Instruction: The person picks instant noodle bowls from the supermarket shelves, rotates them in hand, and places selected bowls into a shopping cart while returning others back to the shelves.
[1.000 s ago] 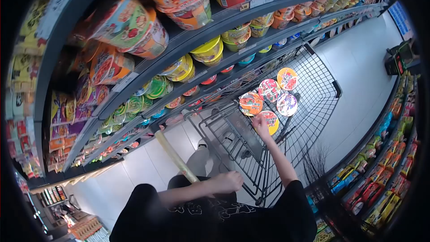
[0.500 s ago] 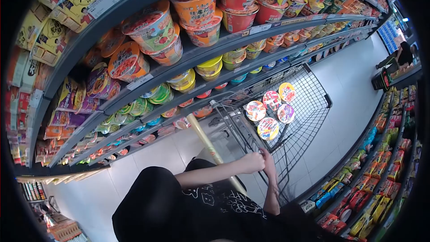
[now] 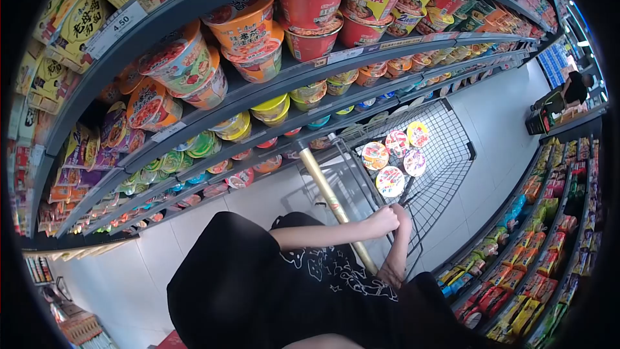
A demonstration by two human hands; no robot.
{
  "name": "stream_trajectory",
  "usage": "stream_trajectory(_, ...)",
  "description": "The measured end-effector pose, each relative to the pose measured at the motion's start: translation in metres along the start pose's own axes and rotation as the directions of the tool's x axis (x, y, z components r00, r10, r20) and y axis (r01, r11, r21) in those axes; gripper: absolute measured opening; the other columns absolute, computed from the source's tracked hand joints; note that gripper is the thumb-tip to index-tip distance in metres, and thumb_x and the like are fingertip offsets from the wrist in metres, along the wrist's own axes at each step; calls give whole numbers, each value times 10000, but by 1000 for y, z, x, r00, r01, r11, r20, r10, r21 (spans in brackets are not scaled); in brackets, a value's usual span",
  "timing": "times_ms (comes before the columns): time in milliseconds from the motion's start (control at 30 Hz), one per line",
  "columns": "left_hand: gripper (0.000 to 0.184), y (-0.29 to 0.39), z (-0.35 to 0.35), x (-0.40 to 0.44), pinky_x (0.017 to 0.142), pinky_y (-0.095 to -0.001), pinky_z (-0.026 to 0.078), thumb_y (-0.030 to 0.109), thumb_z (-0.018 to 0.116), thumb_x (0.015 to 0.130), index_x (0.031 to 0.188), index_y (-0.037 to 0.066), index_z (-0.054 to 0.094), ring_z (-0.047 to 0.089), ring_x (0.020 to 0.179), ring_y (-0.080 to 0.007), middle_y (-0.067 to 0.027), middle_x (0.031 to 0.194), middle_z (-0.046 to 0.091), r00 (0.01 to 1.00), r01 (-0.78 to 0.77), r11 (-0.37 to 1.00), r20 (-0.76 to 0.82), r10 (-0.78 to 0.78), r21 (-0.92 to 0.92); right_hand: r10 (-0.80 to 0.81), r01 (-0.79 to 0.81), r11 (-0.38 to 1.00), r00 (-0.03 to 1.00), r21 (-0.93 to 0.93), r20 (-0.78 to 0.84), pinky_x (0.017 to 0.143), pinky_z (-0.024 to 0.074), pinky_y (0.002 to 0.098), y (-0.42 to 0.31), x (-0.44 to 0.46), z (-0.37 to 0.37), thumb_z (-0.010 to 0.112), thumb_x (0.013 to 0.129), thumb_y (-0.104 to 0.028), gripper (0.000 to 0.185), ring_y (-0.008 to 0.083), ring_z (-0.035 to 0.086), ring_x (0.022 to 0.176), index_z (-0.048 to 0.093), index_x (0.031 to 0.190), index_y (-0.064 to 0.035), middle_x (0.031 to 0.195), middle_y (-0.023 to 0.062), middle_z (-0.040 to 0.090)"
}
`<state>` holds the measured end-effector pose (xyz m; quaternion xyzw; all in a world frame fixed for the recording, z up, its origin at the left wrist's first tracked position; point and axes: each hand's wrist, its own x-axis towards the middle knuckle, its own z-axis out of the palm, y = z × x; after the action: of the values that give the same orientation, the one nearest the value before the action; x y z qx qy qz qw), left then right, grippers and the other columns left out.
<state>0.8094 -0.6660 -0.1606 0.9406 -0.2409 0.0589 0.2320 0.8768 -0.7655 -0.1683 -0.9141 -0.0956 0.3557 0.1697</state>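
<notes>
We see the left hand (image 3: 380,222) curled against the right hand (image 3: 403,223); we cannot tell whether either holds anything. At twelve o'clock, five round, bright-lidded tubs (image 3: 390,181) sit in a black wire cart (image 3: 472,150). We judge this a pause; reaching would call for parting hands.

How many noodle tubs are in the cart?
5: yellow tub farthest, red tub beside it, orange tub leftmost, purple tub at right, white tub nearest. Others may hide underneath.

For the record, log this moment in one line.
left hand: beside right hand | grips: unclear | left forearm: crosses handle in view | cart: five noodle tubs inside
</notes>
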Motion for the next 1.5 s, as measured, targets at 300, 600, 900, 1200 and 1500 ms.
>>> stream_trajectory(300, 91, -14, 10, 45, 785, -302, 333, 175, 547, 651, 645, 98, 595, 538, 774, -173, -55, 697, 573, 971, -151, 981, -170, 170, 118, -215, 176, 970, 945, -171, -248, 726, 454, 375, 26, 75, -42, 557, 778, -196, 430, 315, 592, 856, 471, 1145, 12, 873, 246, 596)
stream_trajectory(600, 145, -33, -5, 66, 876, -371, 357, 171, 593, 582, 621, 31, 601, 570, 721, -253, -125, 639, 579, 967, -186, 926, -229, 112, -328, -638, 643, 738, 764, 202, -101, 682, 428, 260, -75, 142, -74, 541, 822, -177, 420, 144, 538, 758, 433, 1209, -53, 887, 96, 586)
stream_trajectory(900, 101, -39, -5, 85, 812, -347, 379, 101, 538, 608, 558, 25, 582, 556, 681, -249, -110, 616, 575, 972, -126, 983, -217, 94, -135, -659, 548, 736, 715, 397, 234, 404, 441, 247, -91, 143, -91, 483, 740, 56, 692, 129, 511, 404, 221, 1338, -174, 563, 68, 538)
stream_trajectory(1200, 103, -39, 0, 86, 777, -317, 358, 123, 550, 563, 507, 39, 573, 513, 553, -229, -88, 547, 565, 982, -73, 993, -182, 55, -92, -708, 580, 651, 697, 489, 116, 345, 351, 209, -80, 151, -79, 415, 771, 84, 607, 72, 402, 379, 262, 1310, -150, 511, -9, 422)
stream_trajectory(1500, 126, -31, -9, 67, 927, -324, 320, 88, 510, 611, 523, 36, 584, 559, 614, -218, -97, 566, 571, 992, -36, 995, -124, 24, -98, -693, 513, 618, 713, 595, 105, 378, 367, 207, -81, 137, -68, 450, 777, 72, 633, 73, 417, 447, 254, 1328, -169, 584, 11, 457)
